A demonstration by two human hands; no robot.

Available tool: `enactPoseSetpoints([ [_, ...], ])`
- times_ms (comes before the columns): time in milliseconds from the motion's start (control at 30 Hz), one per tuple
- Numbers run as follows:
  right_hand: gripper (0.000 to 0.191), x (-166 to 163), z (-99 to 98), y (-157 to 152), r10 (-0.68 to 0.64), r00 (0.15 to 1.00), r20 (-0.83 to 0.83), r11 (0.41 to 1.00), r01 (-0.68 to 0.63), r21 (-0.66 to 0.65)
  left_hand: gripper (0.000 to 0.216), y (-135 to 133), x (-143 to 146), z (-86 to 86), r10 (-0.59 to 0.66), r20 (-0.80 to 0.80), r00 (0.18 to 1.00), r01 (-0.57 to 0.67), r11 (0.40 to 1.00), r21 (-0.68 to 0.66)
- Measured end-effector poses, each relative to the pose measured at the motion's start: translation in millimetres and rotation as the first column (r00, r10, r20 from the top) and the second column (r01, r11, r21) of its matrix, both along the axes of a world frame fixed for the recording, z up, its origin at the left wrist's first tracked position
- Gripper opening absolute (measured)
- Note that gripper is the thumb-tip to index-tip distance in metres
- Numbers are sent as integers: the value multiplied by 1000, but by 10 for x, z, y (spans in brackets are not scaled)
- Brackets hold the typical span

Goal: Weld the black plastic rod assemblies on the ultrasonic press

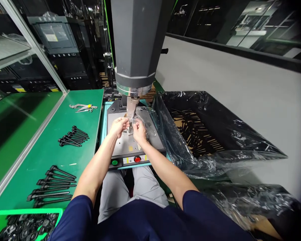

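Observation:
My left hand and my right hand are close together under the metal tip of a large grey press head. On both, thumb and fingers are pinched together. Thin, clear, shiny material shows between the fingertips and just above them, but its kind is too small to tell. A small metal fixture stands between the hands, partly hidden by the fingers. Below them is the grey machine plate. More clear plastic lies on the plate right of my right hand.
A green button and a red button sit on the front edge. On the left green table lie black threaded rods, pliers and a green bin of black parts. At right stands a plastic-lined box holding rods.

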State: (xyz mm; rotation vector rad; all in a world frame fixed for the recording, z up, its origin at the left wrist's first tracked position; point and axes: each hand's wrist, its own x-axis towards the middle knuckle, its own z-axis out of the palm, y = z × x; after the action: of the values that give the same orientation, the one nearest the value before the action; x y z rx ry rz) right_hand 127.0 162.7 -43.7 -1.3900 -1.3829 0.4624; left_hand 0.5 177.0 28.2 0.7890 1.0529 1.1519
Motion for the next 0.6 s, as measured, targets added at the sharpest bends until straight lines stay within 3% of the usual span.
enactPoseSetpoints([
  [100, 35, 137, 108, 90, -61, 995, 83, 992, 51, 113, 23, 40, 23, 37, -14, 25, 1000, 14, 1000, 2],
  [200, 37, 202, 182, 225, -57, 986, 157, 992, 37, 123, 22, 75, 46, 76, -13, 54, 998, 13, 1000, -5],
  [433, 21, 255, 329, 617, 181, 962, 204, 981, -192, 34, 16, 143, 17, 166, 8, 109, 994, -10, 1000, 20],
  [600, 19, 277, 386, 672, 238, 962, 133, 962, -252, 102, 15, 180, 12, 202, 54, 151, 987, -63, 996, 60],
])
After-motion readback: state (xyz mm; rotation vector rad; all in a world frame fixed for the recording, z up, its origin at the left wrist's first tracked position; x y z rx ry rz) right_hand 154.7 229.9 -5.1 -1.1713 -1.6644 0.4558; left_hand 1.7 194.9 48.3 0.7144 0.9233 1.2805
